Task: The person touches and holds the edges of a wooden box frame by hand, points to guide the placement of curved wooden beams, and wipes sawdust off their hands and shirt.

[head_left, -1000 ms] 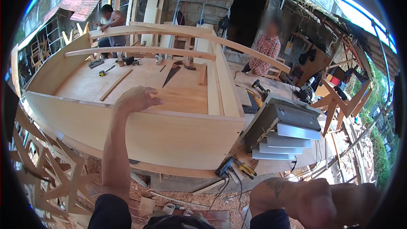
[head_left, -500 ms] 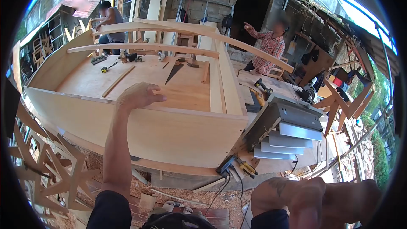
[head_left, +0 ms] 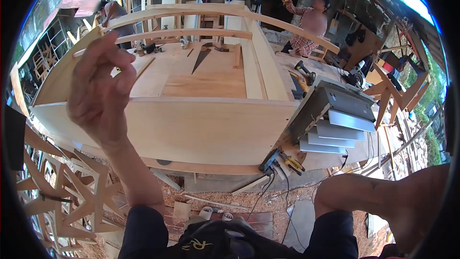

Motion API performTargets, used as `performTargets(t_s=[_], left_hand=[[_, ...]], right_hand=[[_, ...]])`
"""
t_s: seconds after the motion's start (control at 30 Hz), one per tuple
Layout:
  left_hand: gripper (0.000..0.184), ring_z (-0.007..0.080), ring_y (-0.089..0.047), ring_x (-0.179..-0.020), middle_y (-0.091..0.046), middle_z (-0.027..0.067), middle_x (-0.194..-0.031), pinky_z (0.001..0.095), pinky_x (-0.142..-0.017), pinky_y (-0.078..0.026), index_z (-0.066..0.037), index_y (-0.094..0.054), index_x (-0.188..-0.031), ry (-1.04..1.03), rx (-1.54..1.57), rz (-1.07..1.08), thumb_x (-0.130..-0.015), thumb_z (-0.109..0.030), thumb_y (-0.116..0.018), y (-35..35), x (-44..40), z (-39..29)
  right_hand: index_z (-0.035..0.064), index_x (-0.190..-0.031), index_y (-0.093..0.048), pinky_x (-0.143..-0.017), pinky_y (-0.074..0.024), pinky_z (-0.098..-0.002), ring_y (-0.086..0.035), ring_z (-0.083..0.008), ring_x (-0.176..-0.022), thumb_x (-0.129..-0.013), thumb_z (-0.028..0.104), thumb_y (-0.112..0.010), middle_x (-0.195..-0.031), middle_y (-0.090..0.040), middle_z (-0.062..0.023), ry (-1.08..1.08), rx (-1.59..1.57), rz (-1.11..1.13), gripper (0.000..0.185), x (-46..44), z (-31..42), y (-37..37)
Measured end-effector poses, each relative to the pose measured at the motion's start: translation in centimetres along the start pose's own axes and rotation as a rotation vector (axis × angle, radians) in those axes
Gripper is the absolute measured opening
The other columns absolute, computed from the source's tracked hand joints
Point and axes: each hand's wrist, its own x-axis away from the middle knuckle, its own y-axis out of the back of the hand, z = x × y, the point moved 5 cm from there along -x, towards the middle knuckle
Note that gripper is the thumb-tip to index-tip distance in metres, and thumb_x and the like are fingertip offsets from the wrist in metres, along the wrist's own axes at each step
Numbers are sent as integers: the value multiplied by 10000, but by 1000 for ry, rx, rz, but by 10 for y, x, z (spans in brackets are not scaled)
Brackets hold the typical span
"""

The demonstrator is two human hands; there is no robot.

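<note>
My left hand (head_left: 103, 86) is raised at the left, in front of the near corner of a large pale wooden frame (head_left: 206, 127). Its fingers are loosely curled and apart, with nothing visible between them. Part of the frame's floor and a thin wooden strip (head_left: 144, 68) lie behind it. My right arm is bent at the lower right and runs off towards the dark edge of the view; its hand cannot be made out. Inside the frame are a handsaw (head_left: 201, 61), a hammer (head_left: 221, 48) and a short wood block (head_left: 237, 56).
Curved wooden rails cross the frame. To its right are a grey metal unit with slats (head_left: 345, 103), a cordless drill (head_left: 305, 71) and a power strip (head_left: 271, 161). Wooden parts (head_left: 72, 187) stack at lower left. Two people stand or bend beyond the frame.
My left hand has lifted off the frame's near edge and moved left and up, towards the camera. My right arm has shifted right. The view has tilted down; the person at right keeps an arm raised.
</note>
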Motion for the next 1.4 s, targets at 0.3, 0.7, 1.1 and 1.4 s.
performTargets(t_s=[0.3,0.7,1.1,1.4], left_hand=[[556,212,-618,-915,-655,122,-1050,415,-856,-527,76,-585,-1319,-454,134,-22,-936,-308,-706,32,-25,-120],[524,235,-623,-1001,-656,143,-1129,414,-913,-510,64,-597,-1314,-372,79,-24,-949,-300,-687,33,-18,-114],[493,258,-628,-1087,-658,164,-1209,412,-970,-493,53,-609,-1310,-209,76,-25,-963,-292,-668,18,-2,-83],[471,275,-632,-1151,-658,180,-1268,411,-1013,-480,45,-619,-1307,113,-104,76,-973,-286,-653,3,-17,2]], right_hand=[[54,-1373,-392,-1100,-378,-409,-439,-316,-1306,-849,515,-746,-1361,-517,-131,13,-18,137,782,-12,7,-11],[13,-1294,-483,-1074,-412,-402,-512,-295,-1240,-842,541,-750,-1290,-573,-138,-203,234,339,745,49,-37,-17],[-29,-1214,-573,-1048,-446,-395,-585,-274,-1175,-835,568,-755,-1220,-629,-145,-323,322,503,730,89,-59,-11],[-60,-1154,-640,-1029,-471,-390,-640,-259,-1126,-829,588,-758,-1167,-671,-151,-512,296,639,734,94,-111,-20]])
